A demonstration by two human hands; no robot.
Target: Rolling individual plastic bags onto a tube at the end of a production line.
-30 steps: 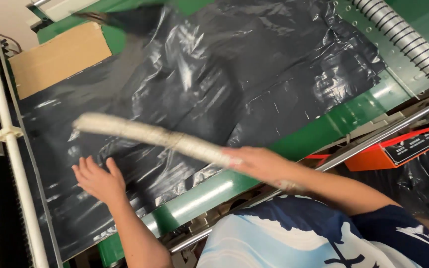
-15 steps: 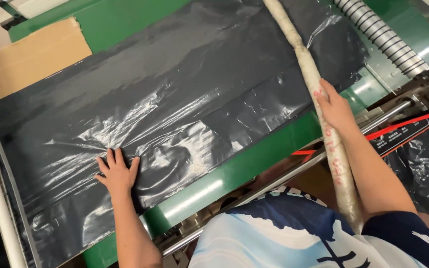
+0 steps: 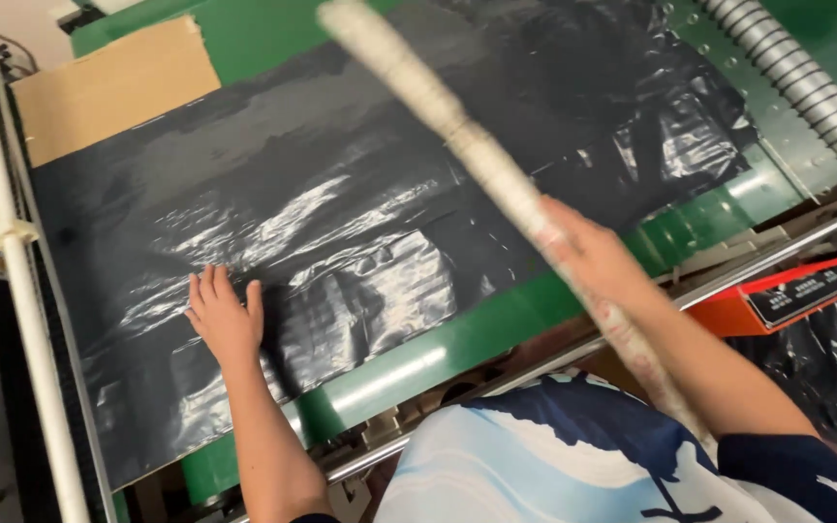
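Left hand (image 3: 223,320) flat and open, fingers spread on the black film (image 3: 341,223) lying across the green table (image 3: 457,339), apparently pinning it, right hand (image 3: 593,263) closed round a pale rod (image 3: 481,160) slanting above the film, apparently for smoothing.

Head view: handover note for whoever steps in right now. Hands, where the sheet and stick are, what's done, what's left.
Left hand: open, palm flat on the black plastic sheet, pressing it near the front edge.
Right hand: closed grip on the long pale stick, held in the air over the sheet's right half, blurred by motion.
Sheet: spread across the green table; far-left part looks flat, centre and right part wrinkled.
Cardboard piece lies at the far left corner, beyond the sheet.
Done: sheet laid out and pinned by hand.
Left: the wrinkles in the centre and on the right are not yet flattened.
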